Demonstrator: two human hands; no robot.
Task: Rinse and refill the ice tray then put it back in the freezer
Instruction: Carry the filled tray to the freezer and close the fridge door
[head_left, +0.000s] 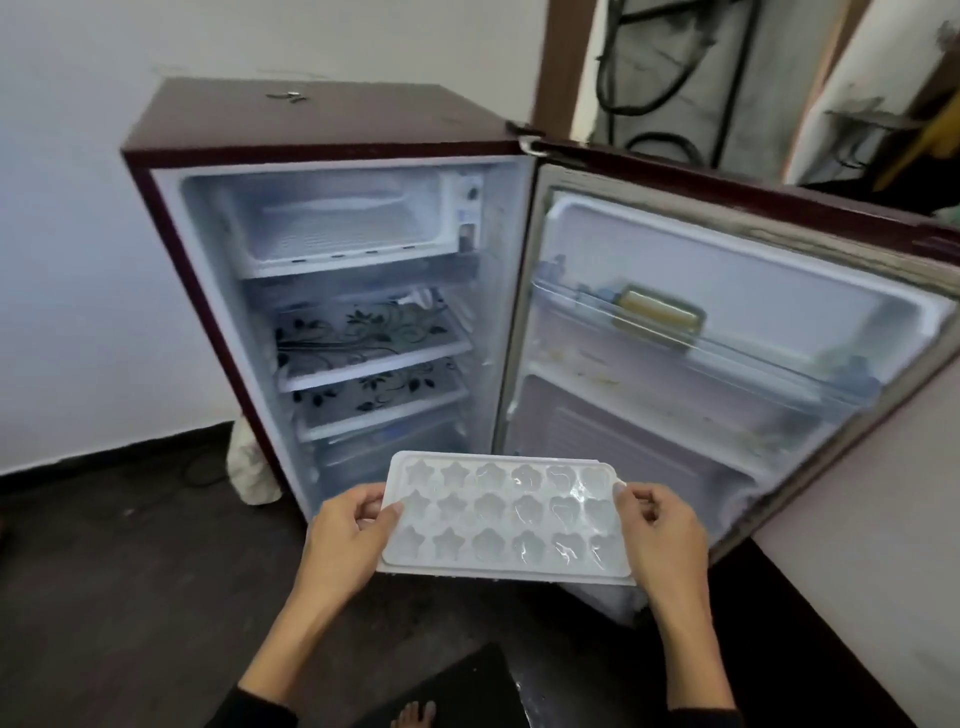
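ice tray (501, 519) held level in front of the open fridge (332, 270), below its freezer box (337, 223) | left hand (345, 540) and right hand (660, 525) pinch the short ends | looks stiff thin plastic, light, likely wet and slippery, spills if tipped | hold both ends, flat

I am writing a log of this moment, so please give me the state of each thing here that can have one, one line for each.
White plastic ice tray with star and heart moulds: held level in front of the fridge, contents unclear.
Left hand: gripping the tray's left edge.
Right hand: gripping the tray's right edge.
Dark red fridge door: swung wide open.
Freezer compartment at the top: open, no tray inside.
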